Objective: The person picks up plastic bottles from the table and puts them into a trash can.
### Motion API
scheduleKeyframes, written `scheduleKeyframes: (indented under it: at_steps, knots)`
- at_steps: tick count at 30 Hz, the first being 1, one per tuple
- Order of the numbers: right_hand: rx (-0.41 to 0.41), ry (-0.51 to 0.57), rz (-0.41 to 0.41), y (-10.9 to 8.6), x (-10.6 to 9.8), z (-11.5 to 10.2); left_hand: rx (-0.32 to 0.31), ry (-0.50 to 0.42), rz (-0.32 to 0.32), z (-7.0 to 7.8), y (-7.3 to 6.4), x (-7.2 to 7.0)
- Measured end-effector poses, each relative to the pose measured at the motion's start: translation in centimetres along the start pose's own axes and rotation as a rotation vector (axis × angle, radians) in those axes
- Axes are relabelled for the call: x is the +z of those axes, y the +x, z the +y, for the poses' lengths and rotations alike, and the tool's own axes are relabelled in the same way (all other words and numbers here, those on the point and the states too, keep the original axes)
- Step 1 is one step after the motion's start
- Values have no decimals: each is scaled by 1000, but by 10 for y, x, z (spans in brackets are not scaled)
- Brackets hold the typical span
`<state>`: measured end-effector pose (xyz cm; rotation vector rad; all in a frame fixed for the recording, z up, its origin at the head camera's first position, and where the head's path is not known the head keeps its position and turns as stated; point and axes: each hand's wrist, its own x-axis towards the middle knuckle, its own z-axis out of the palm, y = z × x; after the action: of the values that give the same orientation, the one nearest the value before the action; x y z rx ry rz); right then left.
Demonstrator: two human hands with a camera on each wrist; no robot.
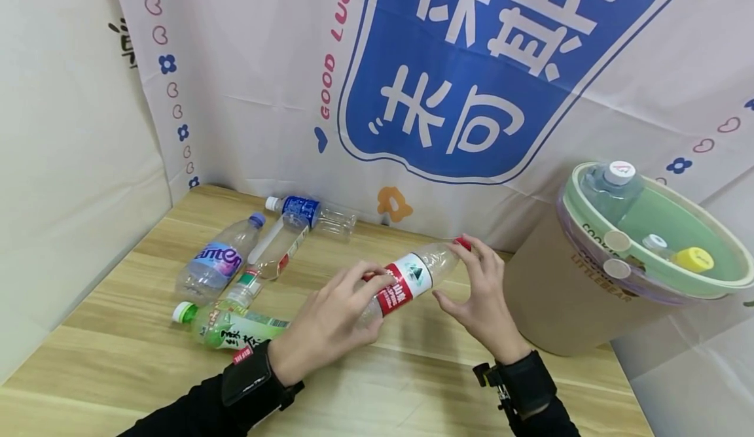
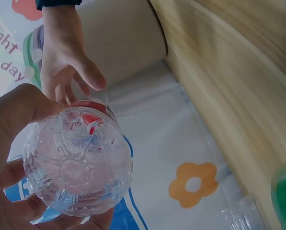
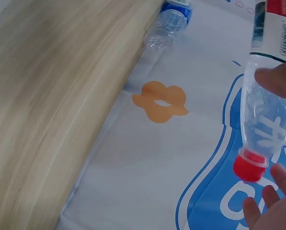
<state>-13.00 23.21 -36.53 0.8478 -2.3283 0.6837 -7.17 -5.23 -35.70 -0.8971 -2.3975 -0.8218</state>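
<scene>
My left hand (image 1: 330, 313) grips a clear plastic bottle (image 1: 406, 284) with a red and white label, round its lower part. The bottle is tilted above the table, its red cap (image 3: 250, 165) pointing toward the right hand. In the left wrist view, the ribbed bottle base (image 2: 78, 167) faces the camera. My right hand (image 1: 485, 293) is at the cap end, its thumb and fingers spread around the neck without closing on it. Whether its fingertips touch the cap is hard to tell.
On the table's left lie a green-capped bottle (image 1: 215, 324), a purple-labelled bottle (image 1: 218, 260), a clear bottle (image 1: 277, 244) and a blue-labelled bottle (image 1: 302, 209). A beige bin (image 1: 548, 280) with a green inner rim stands right, holding several bottles. A printed cloth (image 1: 265, 129) hangs behind.
</scene>
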Motion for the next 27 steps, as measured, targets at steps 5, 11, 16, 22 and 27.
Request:
scheduleKeyframes:
  at_steps: [5,11,16,22,27]
  knots:
    - [-35,-35,-40,1,2,-1,25,-17,-14,4,0,4]
    - [-56,-64,-76,-1,2,-4,27,-16,-20,7,0,6]
    - [-65,-66,-83,-1,2,-6,21,-19,-32,8,-1,5]
    - [-81,-58,-85,-2,2,-5,16,-28,-46,7,-2,5]
    - [-89,-69,-88,-1,1,-5,13,-33,-49,6,-3,4]
